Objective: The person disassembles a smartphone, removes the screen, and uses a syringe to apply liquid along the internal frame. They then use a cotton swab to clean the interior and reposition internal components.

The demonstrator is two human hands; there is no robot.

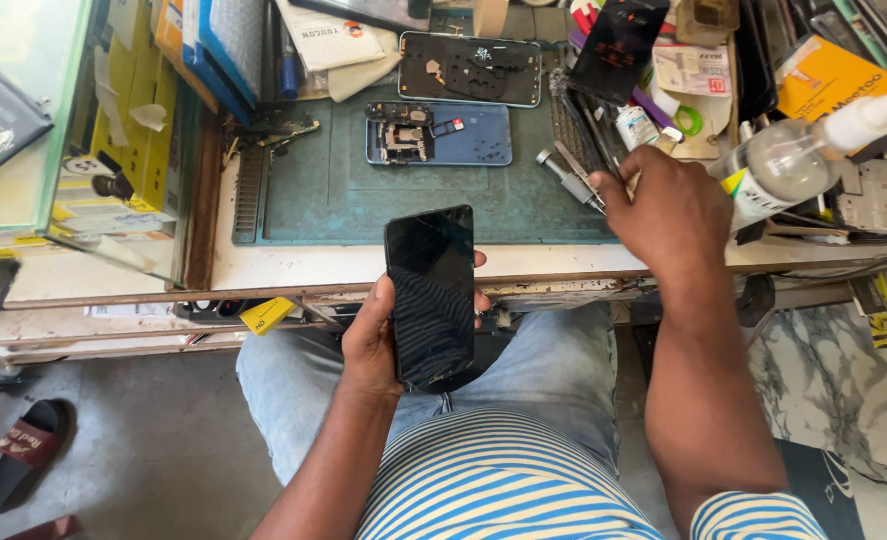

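Phone (431,295) in left hand (372,340), right hand (669,205) among bench-edge tools (574,178)

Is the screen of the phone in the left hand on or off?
Off: the phone screen is fully black, showing only reflections.

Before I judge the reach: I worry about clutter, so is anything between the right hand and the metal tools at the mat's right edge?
Nothing visible. The right hand already has its fingers at the silver metal tools on the green work mat. The clear plastic bottle lies to its right. The left hand holds the black phone.
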